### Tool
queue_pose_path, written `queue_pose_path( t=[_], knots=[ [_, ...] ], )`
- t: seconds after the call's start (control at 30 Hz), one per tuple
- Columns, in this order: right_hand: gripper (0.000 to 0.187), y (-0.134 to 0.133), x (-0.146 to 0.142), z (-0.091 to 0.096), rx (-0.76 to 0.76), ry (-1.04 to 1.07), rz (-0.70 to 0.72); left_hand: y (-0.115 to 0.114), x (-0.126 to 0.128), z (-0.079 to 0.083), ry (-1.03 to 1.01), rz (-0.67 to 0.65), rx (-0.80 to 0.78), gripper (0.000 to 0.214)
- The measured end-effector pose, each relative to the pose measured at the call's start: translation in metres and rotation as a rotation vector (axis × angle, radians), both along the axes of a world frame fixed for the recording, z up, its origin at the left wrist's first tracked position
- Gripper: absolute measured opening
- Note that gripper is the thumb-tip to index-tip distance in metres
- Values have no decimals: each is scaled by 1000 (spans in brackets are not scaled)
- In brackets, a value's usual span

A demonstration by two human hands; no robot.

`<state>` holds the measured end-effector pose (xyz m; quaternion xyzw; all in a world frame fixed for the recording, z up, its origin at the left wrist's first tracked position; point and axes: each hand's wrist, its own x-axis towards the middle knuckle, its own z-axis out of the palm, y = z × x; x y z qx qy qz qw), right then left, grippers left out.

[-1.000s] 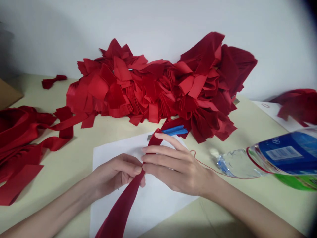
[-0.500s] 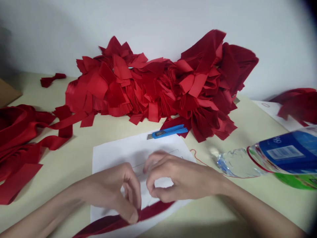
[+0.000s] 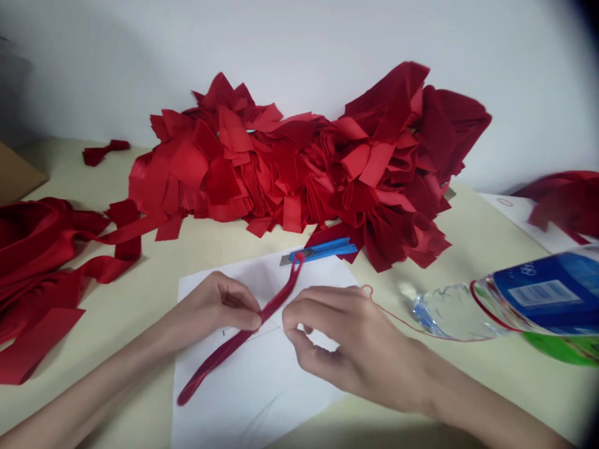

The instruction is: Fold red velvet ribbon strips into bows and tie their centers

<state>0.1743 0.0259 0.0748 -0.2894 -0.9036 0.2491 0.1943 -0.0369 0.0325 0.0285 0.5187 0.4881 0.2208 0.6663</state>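
Note:
My left hand (image 3: 219, 305) pinches a narrow, twisted strip of dark red fabric (image 3: 238, 340) between thumb and fingertips, on a sheet of white paper (image 3: 234, 399). The strip runs diagonally, with its upper end looped beside a blue utility knife (image 3: 322, 251) and its lower end lying rounded on the paper. My right hand (image 3: 355, 343) hovers just right of the strip, fingers curled and apart, holding nothing. A thin red thread (image 3: 397, 321) passes near its knuckles.
A large heap of cut red fabric pieces (image 3: 299, 168) stands against the white wall. Loose red strips (image 3: 42, 268) lie on the cream table (image 3: 496, 237) at left. A plastic bottle (image 3: 510, 299) lies at right, above a green object (image 3: 561, 349).
My right hand has let go of the strip and moved right. The strip, low across the paper half a second ago, now runs diagonally up to the knife, held by my left hand.

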Motion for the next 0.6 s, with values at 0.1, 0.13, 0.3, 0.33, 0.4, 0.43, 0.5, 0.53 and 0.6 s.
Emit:
queue_pose_path(
  t=[0.1, 0.13, 0.3, 0.33, 0.4, 0.43, 0.5, 0.53, 0.6],
  knots=[
    [15, 6, 7, 7, 224, -100, -17, -4, 0, 7, 54, -240, 30, 1],
    [14, 11, 10, 6, 182, -93, 0, -4, -2, 9, 6, -305, 22, 4],
    [11, 42, 21, -12, -329, 45, 79, 5, -14, 10, -301, -218, -77, 7],
    [12, 44, 22, -13, -388, 58, 90, 8, -15, 8, -336, -127, -71, 6],
    [14, 44, 22, -11, -435, 42, 122, 12, -16, 5, -300, 62, -15, 6],
    [16, 42, 23, -8, -432, 20, 136, 13, -15, 3, -221, 129, 27, 7],
    [18, 36, 23, 2, -397, 5, 165, 12, -12, 3, -1, 144, 105, 8],
    [17, 34, 24, 7, -370, 18, 160, 10, -10, 4, 90, 78, 136, 7],
    [14, 33, 26, 12, -310, 55, 116, 3, -7, 8, 167, -142, 179, 6]
  ],
)
